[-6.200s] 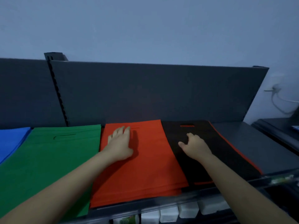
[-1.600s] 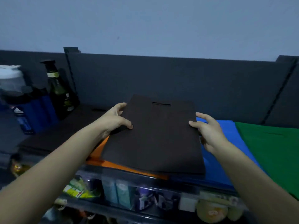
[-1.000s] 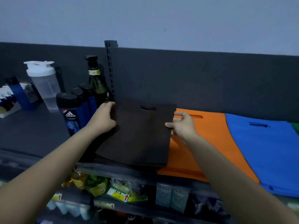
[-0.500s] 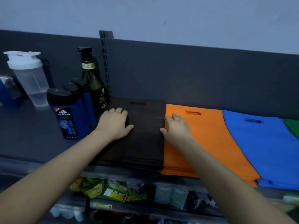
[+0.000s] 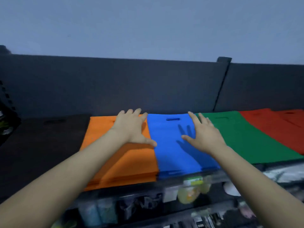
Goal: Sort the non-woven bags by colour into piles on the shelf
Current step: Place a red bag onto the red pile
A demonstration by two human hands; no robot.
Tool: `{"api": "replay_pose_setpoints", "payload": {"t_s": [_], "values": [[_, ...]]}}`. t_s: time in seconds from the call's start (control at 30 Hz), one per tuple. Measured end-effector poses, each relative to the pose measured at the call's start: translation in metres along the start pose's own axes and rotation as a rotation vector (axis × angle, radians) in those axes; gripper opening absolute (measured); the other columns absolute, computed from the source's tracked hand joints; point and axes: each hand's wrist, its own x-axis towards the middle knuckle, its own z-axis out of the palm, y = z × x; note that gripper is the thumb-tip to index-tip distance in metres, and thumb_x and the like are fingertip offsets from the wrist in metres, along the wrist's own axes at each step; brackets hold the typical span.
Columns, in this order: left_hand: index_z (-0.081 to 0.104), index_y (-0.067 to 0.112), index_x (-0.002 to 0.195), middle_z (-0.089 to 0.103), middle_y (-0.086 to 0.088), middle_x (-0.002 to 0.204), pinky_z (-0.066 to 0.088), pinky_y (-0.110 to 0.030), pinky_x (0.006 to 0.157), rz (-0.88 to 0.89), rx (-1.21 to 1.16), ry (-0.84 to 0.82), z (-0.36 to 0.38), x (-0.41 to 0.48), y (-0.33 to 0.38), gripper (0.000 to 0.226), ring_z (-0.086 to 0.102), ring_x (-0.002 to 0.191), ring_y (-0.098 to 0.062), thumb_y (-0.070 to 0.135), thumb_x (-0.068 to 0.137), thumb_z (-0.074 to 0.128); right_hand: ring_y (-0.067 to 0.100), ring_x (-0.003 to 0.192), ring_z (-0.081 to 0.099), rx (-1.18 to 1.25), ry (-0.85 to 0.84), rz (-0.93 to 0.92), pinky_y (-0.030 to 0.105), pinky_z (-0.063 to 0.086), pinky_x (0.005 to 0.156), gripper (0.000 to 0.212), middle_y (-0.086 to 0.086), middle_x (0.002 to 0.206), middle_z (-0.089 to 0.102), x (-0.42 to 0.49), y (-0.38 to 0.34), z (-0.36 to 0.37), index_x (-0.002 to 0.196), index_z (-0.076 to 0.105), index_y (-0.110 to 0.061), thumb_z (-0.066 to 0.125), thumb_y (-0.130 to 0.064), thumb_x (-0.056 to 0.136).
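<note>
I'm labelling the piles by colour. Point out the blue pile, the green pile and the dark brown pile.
blue pile [image 5: 174, 153]: head view, bare middle of the top bag.
green pile [image 5: 246, 140]: head view, middle of the top bag.
dark brown pile [image 5: 46, 145]: head view, middle of the top bag, left of orange.

Nothing I can read here: the packets [image 5: 191, 191] on the lower shelf, below my fingers [image 5: 130, 112], are too blurred.
</note>
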Motion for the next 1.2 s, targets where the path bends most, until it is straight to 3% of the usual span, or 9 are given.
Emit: {"api": "replay_pose_setpoints", "payload": {"t_s": [0.17,0.33,0.47,0.83,1.2], "values": [[0.026,0.023,0.150,0.036,-0.003,0.150,0.034,-0.042,0.103,0.084,-0.034,0.083,-0.028,0.060,0.150,0.125,0.041,0.130,-0.026,0.099,0.051,0.037,0.032,0.145,0.019,-0.056,-0.007,0.088,0.047,0.027,0.114,0.097,0.010,0.160,0.012,-0.008,0.151,-0.043,0.153,0.011,-0.026,0.054,-0.072,0.079],[0.008,0.027,0.155,0.029,-0.004,0.155,0.032,-0.044,0.106,0.128,-0.057,0.160,-0.056,0.108,0.277,0.135,0.037,0.134,-0.027,0.102,0.046,0.034,0.033,0.147,0.008,-0.089,-0.022,0.149,0.055,0.017,0.115,0.094,0.003,0.162,0.008,-0.011,0.275,-0.074,0.153,0.013,-0.033,0.044,-0.080,0.077],[0.004,0.026,0.155,0.025,-0.004,0.158,0.031,-0.044,0.108,0.176,-0.034,0.176,-0.077,0.147,0.352,0.137,0.035,0.136,-0.027,0.101,0.045,0.036,0.033,0.148,0.006,-0.061,-0.018,0.220,0.055,0.015,0.115,0.095,0.005,0.162,0.007,-0.007,0.357,-0.085,0.153,0.011,-0.032,0.042,-0.081,0.077],[0.019,0.023,0.153,0.027,-0.007,0.156,0.027,-0.045,0.110,0.245,-0.111,0.146,-0.070,0.271,0.485,0.118,0.032,0.138,-0.029,0.094,0.060,0.043,0.033,0.148,0.002,-0.091,-0.069,0.378,0.053,0.013,0.117,0.098,0.008,0.162,0.004,0.044,0.505,-0.082,0.154,0.012,-0.027,0.045,-0.079,0.078],[0.029,0.019,0.148,0.036,-0.006,0.149,0.027,-0.043,0.109,0.355,-0.108,0.095,-0.064,0.412,0.589,0.105,0.032,0.136,-0.027,0.086,0.069,0.046,0.033,0.148,0.005,-0.041,-0.156,0.540,0.051,0.019,0.116,0.093,0.012,0.161,0.006,0.131,0.640,-0.079,0.153,0.020,-0.021,0.049,-0.073,0.081]]}}
